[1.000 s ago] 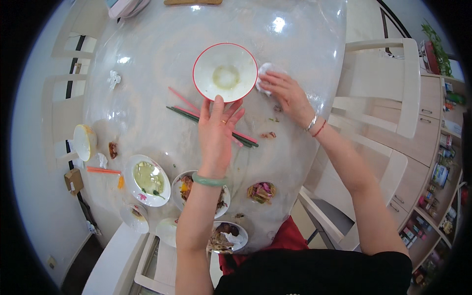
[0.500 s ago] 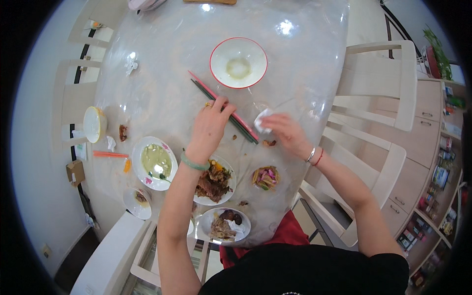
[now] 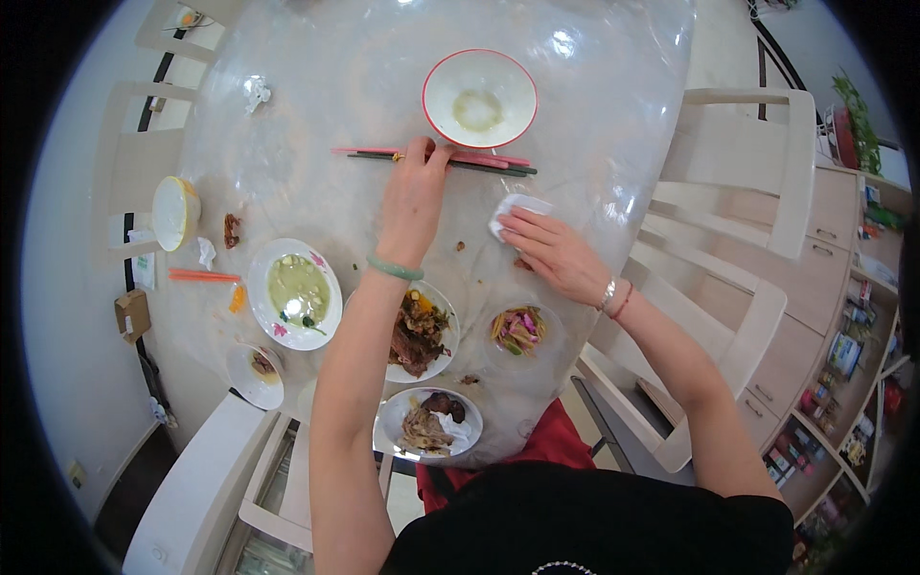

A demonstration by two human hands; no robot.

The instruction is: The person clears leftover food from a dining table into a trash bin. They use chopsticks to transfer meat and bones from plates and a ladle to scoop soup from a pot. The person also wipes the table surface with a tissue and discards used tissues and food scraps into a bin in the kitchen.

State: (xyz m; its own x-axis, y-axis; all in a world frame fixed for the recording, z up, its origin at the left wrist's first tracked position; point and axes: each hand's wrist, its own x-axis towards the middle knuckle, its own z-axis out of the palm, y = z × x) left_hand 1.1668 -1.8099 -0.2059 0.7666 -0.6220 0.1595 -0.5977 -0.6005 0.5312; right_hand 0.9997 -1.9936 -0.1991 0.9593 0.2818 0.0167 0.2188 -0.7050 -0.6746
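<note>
Sitting at roughly eight o'clock from the left hand (image 3: 410, 208), a white plate (image 3: 331, 309) carries green soup (image 3: 297, 286). That hand's fingers are closed over pink and dark chopsticks (image 3: 479, 160) on the tabletop (image 3: 307, 182). At its one o'clock stands a red-rimmed bowl (image 3: 479, 79). Farther right, a white tissue (image 3: 506, 208) lies beneath the right hand (image 3: 556, 257), whose fingers stretch out, unclenched, toward ten or eleven.

No text, number or sign can be read; packages (image 3: 845, 354) far right of the right hand's (image 3: 575, 272) fingers (image 3: 537, 230) show too small.
</note>
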